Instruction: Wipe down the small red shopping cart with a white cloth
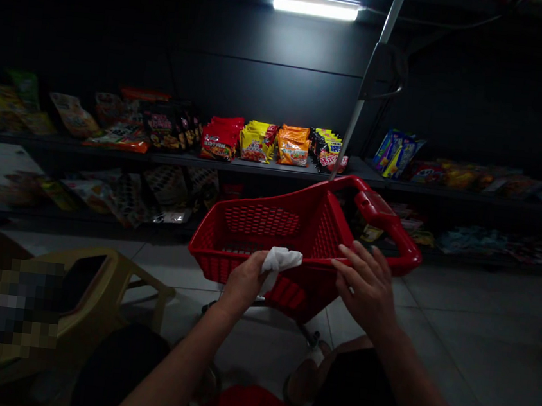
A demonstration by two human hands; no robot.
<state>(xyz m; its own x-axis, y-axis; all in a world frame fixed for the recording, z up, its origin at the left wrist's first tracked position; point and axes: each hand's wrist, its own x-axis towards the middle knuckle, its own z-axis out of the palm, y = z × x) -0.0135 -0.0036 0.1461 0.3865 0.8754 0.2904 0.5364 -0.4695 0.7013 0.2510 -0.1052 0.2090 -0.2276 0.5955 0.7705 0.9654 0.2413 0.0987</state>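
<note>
1. Okay, at about 6 o'clock the left hand [243, 283] is closed firmly around a crumpled white cloth [280, 263], with a loose fold rising out of the grip. It could be a tissue; the material is hard to call from up here.
2. Over at 4 o'clock, the right hand [367, 290] is wide open, fingers spread and gently curved, holding nothing. Its fingertips hover just beside the rim of the red plastic shopping trolley [262, 218].
3. That cloth sits right over the trolley's near side, close to the centre of the view, with the two hands well apart on either side of it.
4. The trolley's red handle [380, 218] angles off toward 3 o'clock, and a metal pole [371, 78] rises behind it toward 1 o'clock.
5. Up on the shelf [236, 166] at 12 o'clock, red, yellow and orange noodle packets [257, 142] stand in tight rows, with blue packets [397, 153] further along toward 2 o'clock.
6. Progress check: the cloth is the only thing in hand, and every packet in sight is on the shelves. Neither hand has a packet.
</note>
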